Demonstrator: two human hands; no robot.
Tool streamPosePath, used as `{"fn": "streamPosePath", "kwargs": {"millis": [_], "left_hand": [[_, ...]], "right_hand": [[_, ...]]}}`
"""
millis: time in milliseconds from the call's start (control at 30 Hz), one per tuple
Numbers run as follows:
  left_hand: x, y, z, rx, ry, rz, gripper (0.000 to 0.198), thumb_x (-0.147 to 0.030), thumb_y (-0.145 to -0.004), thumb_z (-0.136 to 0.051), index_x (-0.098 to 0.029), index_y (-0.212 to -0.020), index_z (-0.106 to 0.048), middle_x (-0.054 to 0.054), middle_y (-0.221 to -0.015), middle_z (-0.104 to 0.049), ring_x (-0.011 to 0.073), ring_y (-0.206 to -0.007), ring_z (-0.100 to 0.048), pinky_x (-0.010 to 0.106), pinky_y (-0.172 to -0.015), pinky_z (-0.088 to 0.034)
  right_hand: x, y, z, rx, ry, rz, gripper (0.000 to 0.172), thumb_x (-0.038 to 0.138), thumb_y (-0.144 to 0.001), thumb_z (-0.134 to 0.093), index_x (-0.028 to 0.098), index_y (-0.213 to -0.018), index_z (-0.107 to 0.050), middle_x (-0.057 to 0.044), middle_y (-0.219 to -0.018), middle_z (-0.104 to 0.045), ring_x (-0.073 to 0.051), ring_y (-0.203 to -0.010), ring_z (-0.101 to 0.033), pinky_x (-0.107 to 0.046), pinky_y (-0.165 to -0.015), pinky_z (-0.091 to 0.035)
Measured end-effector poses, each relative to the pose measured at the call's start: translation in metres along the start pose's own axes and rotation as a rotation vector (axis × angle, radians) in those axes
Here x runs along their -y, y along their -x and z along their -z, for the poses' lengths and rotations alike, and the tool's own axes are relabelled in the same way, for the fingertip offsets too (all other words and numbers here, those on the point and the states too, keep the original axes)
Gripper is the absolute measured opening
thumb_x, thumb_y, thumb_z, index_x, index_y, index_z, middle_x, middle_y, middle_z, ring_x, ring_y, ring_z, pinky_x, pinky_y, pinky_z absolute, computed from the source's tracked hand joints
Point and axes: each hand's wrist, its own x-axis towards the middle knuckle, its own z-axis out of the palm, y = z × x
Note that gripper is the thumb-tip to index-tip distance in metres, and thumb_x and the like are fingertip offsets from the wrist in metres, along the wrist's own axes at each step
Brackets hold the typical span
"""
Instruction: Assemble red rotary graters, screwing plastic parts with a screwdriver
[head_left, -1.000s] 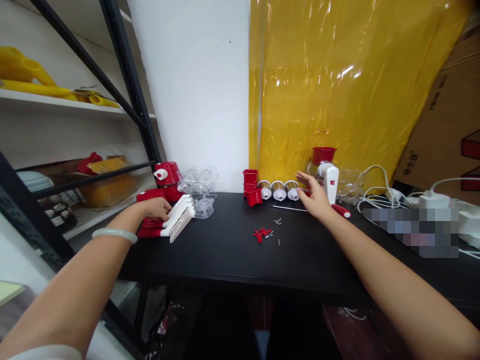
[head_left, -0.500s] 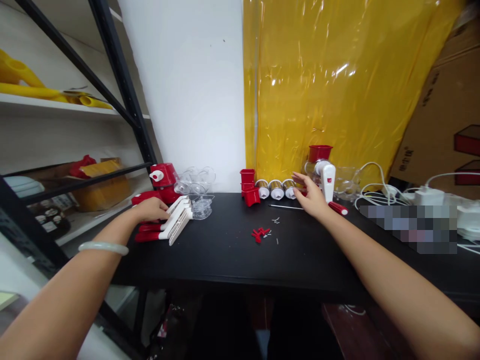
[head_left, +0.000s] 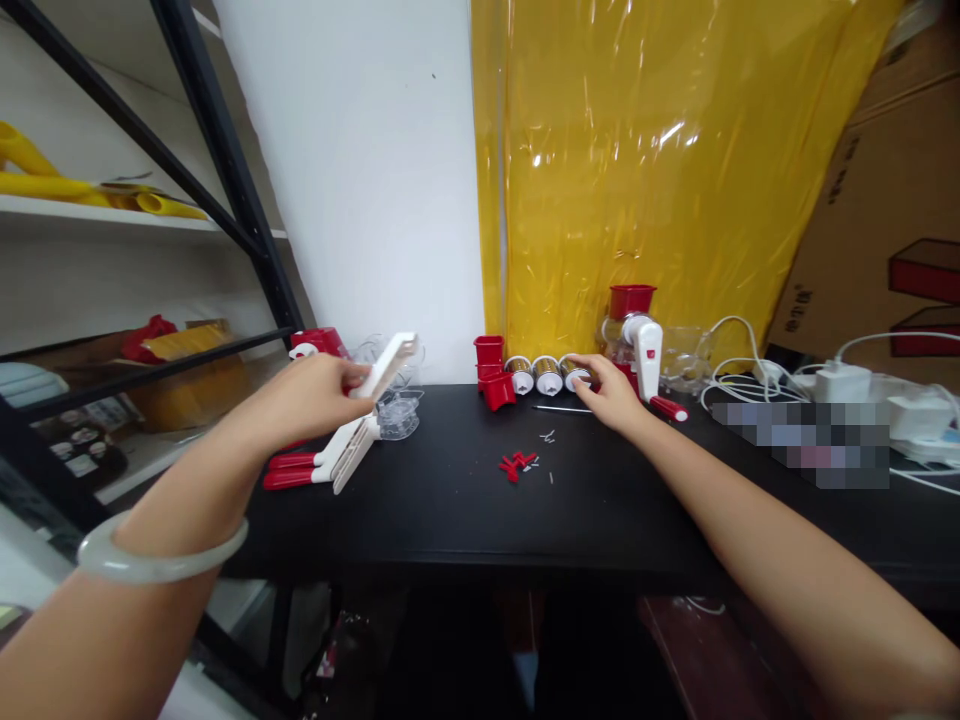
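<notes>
My left hand (head_left: pixel 322 395), closed, lifts a white crank handle (head_left: pixel 388 365) above the table. Below it, more white crank handles with red grips (head_left: pixel 349 455) lie together on the black tabletop. At the back, my right hand (head_left: pixel 611 395) has its thumb and fingers around the rightmost grater drum (head_left: pixel 572 374). Two more drums (head_left: pixel 547 376) lie beside that one, their white ends facing me. Just left of the drums are red hopper parts (head_left: pixel 491 375). An assembled rotary grater (head_left: pixel 631 340) with a red hopper and crank stands right of my right hand.
Small red pieces (head_left: pixel 515 465) and thin screws (head_left: pixel 548 437) lie mid-table, with a screwdriver (head_left: pixel 559 408) behind them. Clear plastic parts (head_left: pixel 397 413) and a red grater body (head_left: pixel 319 342) are at left. White cables and chargers (head_left: pixel 840 385) lie right; a black shelf frame (head_left: pixel 217 130) stands left.
My left hand has picked up one crank handle from the pile and raised it. My right hand has moved slightly left and closed on the rightmost drum.
</notes>
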Motion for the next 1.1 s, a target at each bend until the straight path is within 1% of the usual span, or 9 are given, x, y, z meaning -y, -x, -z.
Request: {"fn": "streamPosePath", "kwargs": {"millis": [33, 100, 233, 333, 433, 600, 767, 900, 1100], "left_hand": [[-0.016, 0.003, -0.003, 0.058, -0.02, -0.125, 0.037, -0.027, -0.059, -0.073, -0.02, -0.096, -0.074, 0.001, -0.07, -0.066, 0.0191, -0.07, -0.059, 0.027, -0.065, -0.035], [-0.049, 0.003, -0.018, 0.131, 0.055, -0.234, 0.043, -0.028, -0.063, -0.068, -0.021, -0.105, -0.072, 0.001, -0.073, -0.068, 0.0179, -0.064, -0.06, 0.027, -0.06, -0.036], [-0.095, -0.013, -0.077, 0.233, 0.311, -0.38, 0.04, -0.025, -0.065, -0.063, -0.019, -0.103, -0.073, 0.0, -0.065, -0.066, 0.0148, -0.053, -0.055, 0.025, -0.05, -0.033], [-0.103, -0.028, -0.127, 0.31, 0.348, -0.425, 0.033, -0.023, -0.063, -0.062, -0.016, -0.093, -0.074, 0.001, -0.064, -0.067, 0.0157, -0.054, -0.056, 0.025, -0.05, -0.033], [-0.096, -0.035, -0.158, 0.246, 0.248, -0.325, 0.034, -0.017, -0.062, -0.061, -0.014, -0.093, -0.074, 0.005, -0.069, -0.071, 0.0191, -0.064, -0.063, 0.027, -0.058, -0.039], [-0.087, -0.031, -0.164, 0.228, 0.213, -0.227, 0.046, -0.017, -0.064, -0.06, -0.012, -0.108, -0.072, 0.009, -0.083, -0.075, 0.0227, -0.075, -0.068, 0.028, -0.067, -0.045], [-0.086, -0.031, -0.163, 0.187, 0.269, -0.17, 0.045, -0.02, -0.066, -0.061, -0.014, -0.11, -0.072, 0.011, -0.101, -0.074, 0.0248, -0.089, -0.069, 0.028, -0.079, -0.048], [-0.081, -0.039, -0.169, 0.151, 0.384, -0.123, 0.046, -0.025, -0.07, -0.061, -0.014, -0.114, -0.071, 0.008, -0.086, -0.075, 0.0228, -0.081, -0.069, 0.028, -0.075, -0.051], [-0.075, -0.047, -0.181, 0.078, 0.725, -0.051, 0.03, -0.026, -0.075, -0.057, -0.019, -0.098, -0.074, 0.005, -0.081, -0.073, 0.0172, -0.067, -0.067, 0.025, -0.062, -0.054]], "right_hand": [[0.002, 0.001, -0.002, 0.041, 0.008, 0.015, 0.032, 0.026, -0.082, -0.058, 0.02, -0.112, -0.066, -0.011, -0.109, -0.066, -0.025, -0.102, -0.062, -0.043, -0.088, -0.052], [0.006, 0.004, -0.008, 0.16, 0.017, 0.056, 0.02, 0.026, -0.08, -0.061, 0.021, -0.097, -0.071, -0.008, -0.096, -0.069, -0.023, -0.094, -0.063, -0.042, -0.086, -0.051], [0.02, 0.015, -0.024, 0.467, -0.037, 0.149, 0.013, 0.031, -0.077, -0.07, 0.021, -0.085, -0.074, -0.006, -0.085, -0.071, -0.021, -0.087, -0.063, -0.039, -0.086, -0.047], [0.029, 0.022, -0.034, 0.619, -0.068, 0.203, 0.016, 0.034, -0.076, -0.074, 0.02, -0.085, -0.074, -0.006, -0.088, -0.071, -0.019, -0.088, -0.063, -0.039, -0.089, -0.045], [0.032, 0.026, -0.04, 0.673, -0.068, 0.181, 0.021, 0.034, -0.076, -0.074, 0.02, -0.091, -0.074, -0.007, -0.092, -0.071, -0.02, -0.09, -0.063, -0.038, -0.087, -0.046], [0.034, 0.027, -0.046, 0.629, -0.035, 0.184, 0.024, 0.029, -0.081, -0.068, 0.02, -0.102, -0.073, -0.008, -0.093, -0.071, -0.02, -0.091, -0.063, -0.039, -0.09, -0.045], [0.041, 0.027, -0.049, 0.597, -0.052, 0.212, 0.021, 0.03, -0.082, -0.067, 0.021, -0.101, -0.074, -0.007, -0.092, -0.071, -0.02, -0.089, -0.063, -0.038, -0.088, -0.046], [0.042, 0.03, -0.051, 0.61, -0.053, 0.228, 0.015, 0.027, -0.082, -0.068, 0.021, -0.093, -0.075, -0.007, -0.09, -0.07, -0.018, -0.087, -0.063, -0.034, -0.085, -0.047], [0.039, 0.031, -0.054, 0.562, -0.026, 0.222, 0.009, 0.022, -0.084, -0.064, 0.02, -0.085, -0.072, -0.006, -0.087, -0.068, -0.018, -0.086, -0.062, -0.035, -0.085, -0.048]]}}
